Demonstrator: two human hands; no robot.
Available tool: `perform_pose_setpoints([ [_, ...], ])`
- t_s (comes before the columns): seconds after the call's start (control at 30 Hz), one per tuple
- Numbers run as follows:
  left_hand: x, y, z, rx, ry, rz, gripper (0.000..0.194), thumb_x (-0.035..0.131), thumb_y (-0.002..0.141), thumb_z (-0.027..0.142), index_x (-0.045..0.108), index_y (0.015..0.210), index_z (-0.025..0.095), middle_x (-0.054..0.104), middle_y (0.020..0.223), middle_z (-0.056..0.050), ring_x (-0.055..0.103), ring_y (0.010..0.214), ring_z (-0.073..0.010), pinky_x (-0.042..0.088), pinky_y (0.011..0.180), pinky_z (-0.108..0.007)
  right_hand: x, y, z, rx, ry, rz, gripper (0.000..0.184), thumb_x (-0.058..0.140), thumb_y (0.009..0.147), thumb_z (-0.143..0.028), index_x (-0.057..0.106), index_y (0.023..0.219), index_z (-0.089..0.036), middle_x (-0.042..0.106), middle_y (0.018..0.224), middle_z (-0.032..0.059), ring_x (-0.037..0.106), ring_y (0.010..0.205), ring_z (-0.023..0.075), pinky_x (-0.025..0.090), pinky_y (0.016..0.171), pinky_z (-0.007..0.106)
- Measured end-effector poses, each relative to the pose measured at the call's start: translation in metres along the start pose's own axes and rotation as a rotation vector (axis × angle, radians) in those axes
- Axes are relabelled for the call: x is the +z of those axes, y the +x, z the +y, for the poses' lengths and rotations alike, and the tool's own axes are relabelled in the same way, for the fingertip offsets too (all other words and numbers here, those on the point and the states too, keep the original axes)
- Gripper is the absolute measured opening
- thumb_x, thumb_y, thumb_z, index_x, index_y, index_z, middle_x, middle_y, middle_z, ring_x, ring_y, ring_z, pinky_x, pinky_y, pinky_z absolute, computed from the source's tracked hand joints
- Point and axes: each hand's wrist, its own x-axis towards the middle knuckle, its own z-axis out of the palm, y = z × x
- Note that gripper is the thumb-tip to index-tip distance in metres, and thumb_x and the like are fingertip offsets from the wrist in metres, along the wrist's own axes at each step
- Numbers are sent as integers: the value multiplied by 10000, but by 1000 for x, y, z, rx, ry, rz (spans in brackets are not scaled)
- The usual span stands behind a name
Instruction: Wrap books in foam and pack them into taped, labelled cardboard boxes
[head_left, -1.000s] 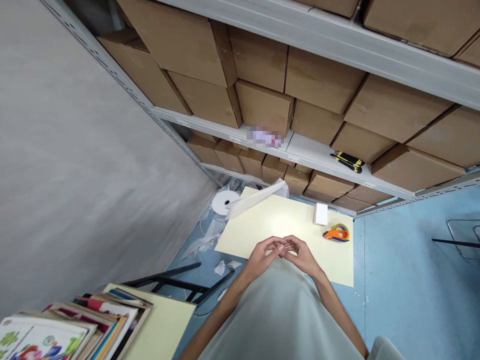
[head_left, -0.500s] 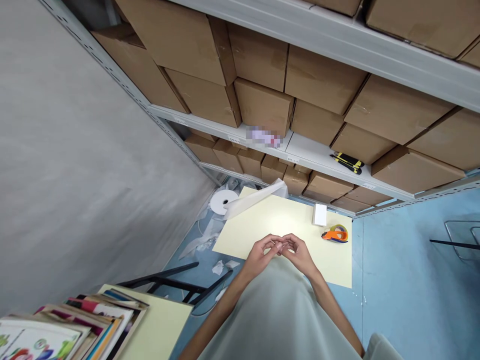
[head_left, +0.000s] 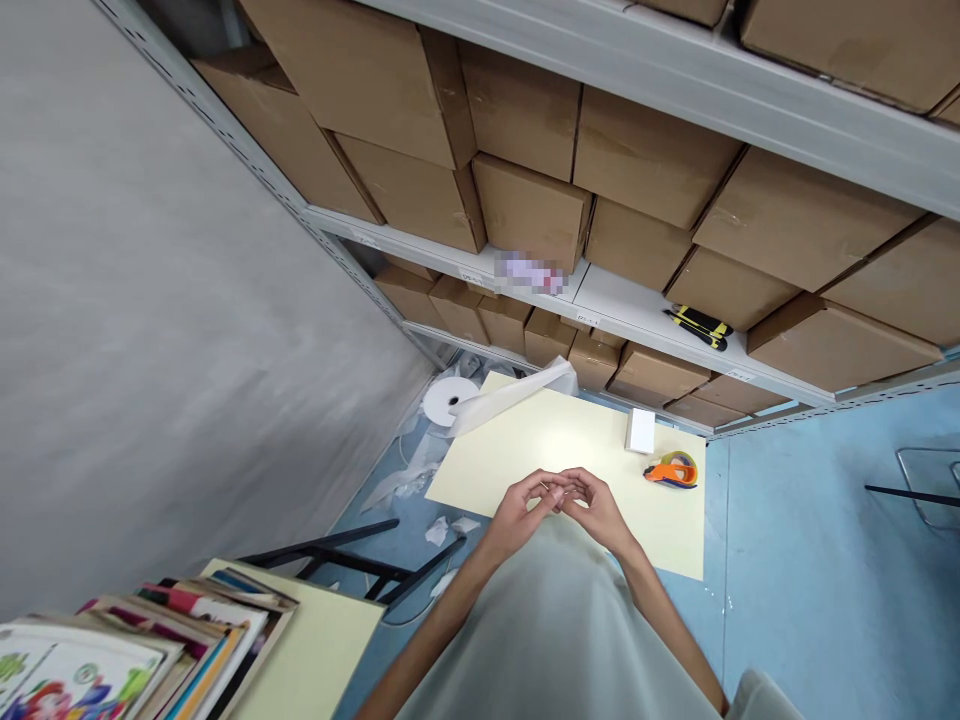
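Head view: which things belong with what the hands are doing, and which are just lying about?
Likely in play:
left hand and right hand, meeting; anything held is unclear
table
white box
tape dispenser

Likely just lying about:
books
white roll
white scraps
yellow-black tool

– Place?
– Looks like storeroom, packing corner. Metal shelving point(head_left: 675, 70), stacked brown cartons point(head_left: 652, 150), coded shelf labels point(head_left: 588, 319).
– Why packing?
– Orange tape dispenser point(head_left: 667, 471) on pale yellow table point(head_left: 540, 440), big white roll point(head_left: 439, 398) at its edge.
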Motion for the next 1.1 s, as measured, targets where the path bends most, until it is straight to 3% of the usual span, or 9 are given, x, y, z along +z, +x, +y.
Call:
perform_pose_setpoints([
  [0.53, 12, -2, -8, 37, 35, 70, 407, 743, 1012, 604, 813, 1074, 208, 748, 1071, -64, 751, 823, -185, 650, 896, -366, -7, 1, -6, -2, -21, -5, 315, 876, 903, -477, 743, 1073, -247, 829, 1007, 45, 813, 893, 227, 680, 927, 405],
  [0.73, 24, -5, -4, 39, 29, 124, 390, 737, 1016, 591, 814, 1068, 213, 746, 1061, -58, 747, 808, -179, 655, 889, -371, -13, -1, -10, -29, -23, -42, 282, 864, 939, -485, 754, 1056, -253, 832, 978, 34, 805, 837, 212, 670, 895, 396],
  [0.97, 36, -16, -6, 33, 47, 280, 392, 737, 1013, 601, 829, 1071, 225, 793, 1031, -63, 764, 795, -192, 647, 866, -367, -23, 1, -16, -22, -83, -111, 350, 857, 950, -586, 758, 990, -253, 827, 943, 42, 817, 903, 241, 664, 952, 423],
  [1.1, 23, -39, -9, 36, 50, 518, 438, 741, 1008, 651, 845, 1074, 231, 804, 955, -58, 774, 780, -200, 632, 809, -342, -24, 18, -25, -28, -139, -260, 385, 816, 966, -632, 779, 972, -249, 854, 1030, 83, 817, 973, 258, 661, 981, 432],
])
